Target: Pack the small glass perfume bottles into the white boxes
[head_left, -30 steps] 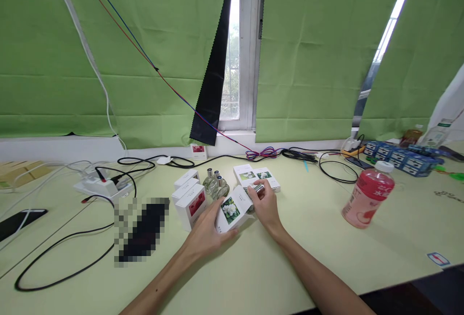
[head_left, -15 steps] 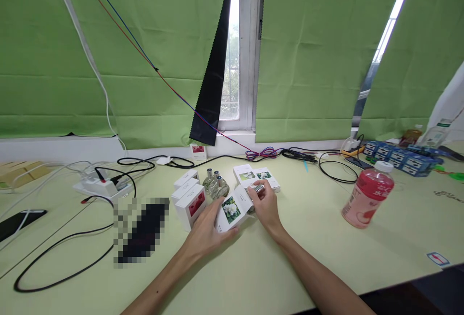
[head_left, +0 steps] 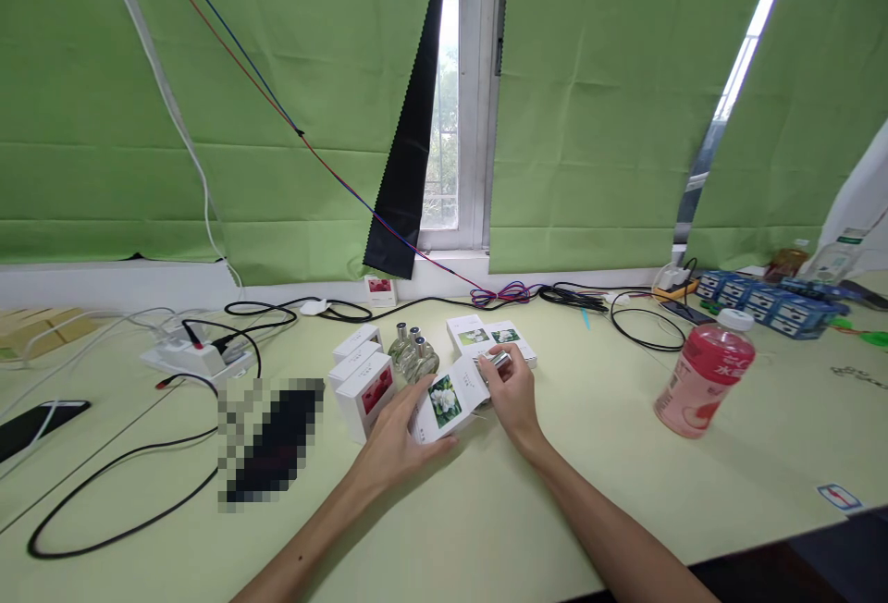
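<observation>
My left hand (head_left: 399, 436) is wrapped round a white box with a white-flower picture (head_left: 445, 401), tilted above the table. At the box's right end, my right hand (head_left: 511, 390) pinches a small bottle with a silver cap (head_left: 498, 360); its lower part is hidden behind the fingers and box. Just behind my left hand stand several glass bottles with silver caps (head_left: 414, 355). White boxes with a red picture (head_left: 364, 392) are left of them. Flat boxes with flower pictures (head_left: 489, 337) lie behind my right hand.
A pink drink bottle (head_left: 704, 374) stands at the right, with blue boxes (head_left: 767, 302) farther back. Black cables, a power strip (head_left: 198, 353) and a phone (head_left: 42, 427) are at the left. Another red-picture box (head_left: 380, 290) is by the wall.
The flower box has shifted and turned slightly in my left hand. My right hand, with the silver-capped bottle, has moved slightly to the right.
</observation>
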`<action>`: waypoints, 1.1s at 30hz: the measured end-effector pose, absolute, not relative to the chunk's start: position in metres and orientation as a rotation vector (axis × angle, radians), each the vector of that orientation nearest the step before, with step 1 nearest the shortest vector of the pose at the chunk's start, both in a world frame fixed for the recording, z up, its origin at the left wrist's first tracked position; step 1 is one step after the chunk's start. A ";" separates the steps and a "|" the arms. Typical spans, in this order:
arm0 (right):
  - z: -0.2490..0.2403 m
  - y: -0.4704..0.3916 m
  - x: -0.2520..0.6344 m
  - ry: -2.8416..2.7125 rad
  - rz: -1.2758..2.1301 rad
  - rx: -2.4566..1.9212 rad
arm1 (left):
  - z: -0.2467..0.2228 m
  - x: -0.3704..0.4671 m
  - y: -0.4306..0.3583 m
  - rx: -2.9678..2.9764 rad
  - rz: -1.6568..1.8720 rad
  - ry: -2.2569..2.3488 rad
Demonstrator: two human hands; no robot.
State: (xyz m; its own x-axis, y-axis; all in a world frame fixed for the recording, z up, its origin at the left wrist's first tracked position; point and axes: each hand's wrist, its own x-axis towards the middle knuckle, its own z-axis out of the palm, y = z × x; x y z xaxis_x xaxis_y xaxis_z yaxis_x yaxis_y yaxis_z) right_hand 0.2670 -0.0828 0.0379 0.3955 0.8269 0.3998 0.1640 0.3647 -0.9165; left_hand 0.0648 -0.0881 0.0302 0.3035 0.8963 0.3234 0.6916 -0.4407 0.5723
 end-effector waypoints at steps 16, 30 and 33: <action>0.038 -0.083 0.265 -1.112 0.597 -1.120 | 0.034 0.070 -0.091 2.186 0.895 1.492; 0.036 -0.082 0.265 -1.126 0.647 -1.120 | 0.040 0.071 -0.094 2.136 0.827 1.530; 0.036 -0.082 0.265 -1.122 0.660 -1.118 | 0.040 0.071 -0.093 2.143 0.836 1.531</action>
